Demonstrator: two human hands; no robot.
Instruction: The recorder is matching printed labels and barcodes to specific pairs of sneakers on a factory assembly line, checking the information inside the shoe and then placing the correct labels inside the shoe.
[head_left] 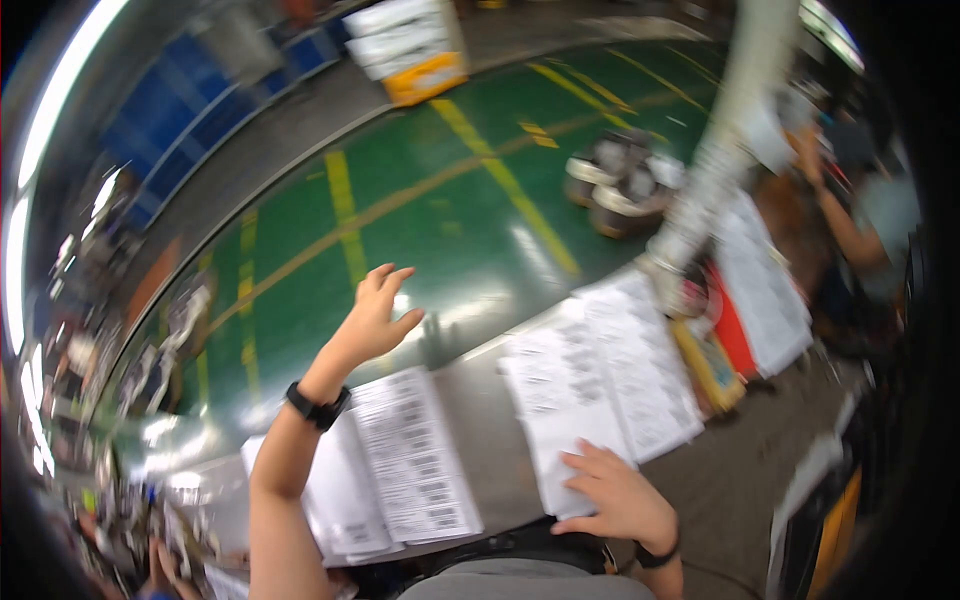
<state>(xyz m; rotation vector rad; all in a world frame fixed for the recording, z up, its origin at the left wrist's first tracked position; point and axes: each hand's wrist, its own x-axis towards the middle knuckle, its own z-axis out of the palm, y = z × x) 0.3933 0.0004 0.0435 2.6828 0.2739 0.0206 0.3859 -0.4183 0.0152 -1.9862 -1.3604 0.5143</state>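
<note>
Left hand: the left hand [378, 312] hangs over the green surface [470, 240], fingers spread and nothing seen in its grasp; motion blur softens the fingertips.
Right hand: the right hand [622, 503], well apart from the left, is spread palm down at the near end of the right-hand paper sheets [560, 375]; whether the palm presses on them cannot be told, since the hand covers that part.
Left-hand sheets: the printed label sheets [415, 455] lie on the near left of the metal bench [485, 420], beside a paler stack [340, 490] partly hidden by the left forearm.
Right-hand sheets: they lie side by side with a second printed column [640, 370]; the print is too blurred to make out.
Wrists: a black watch [318, 406] on the left, a dark band [657, 554] on the right.
Right side: a yellow object [708, 365] of unclear kind sits between the sheets and a red strip [733, 325] mostly under more white paper [765, 285].
Far right: a pale post [720, 150] rises near some blurred dark-and-white bundles [622, 180]; beyond it a co-worker's arm [845, 225] shows, the body smeared and dim.
Far left: blurred clutter, shapes unreadable.
</note>
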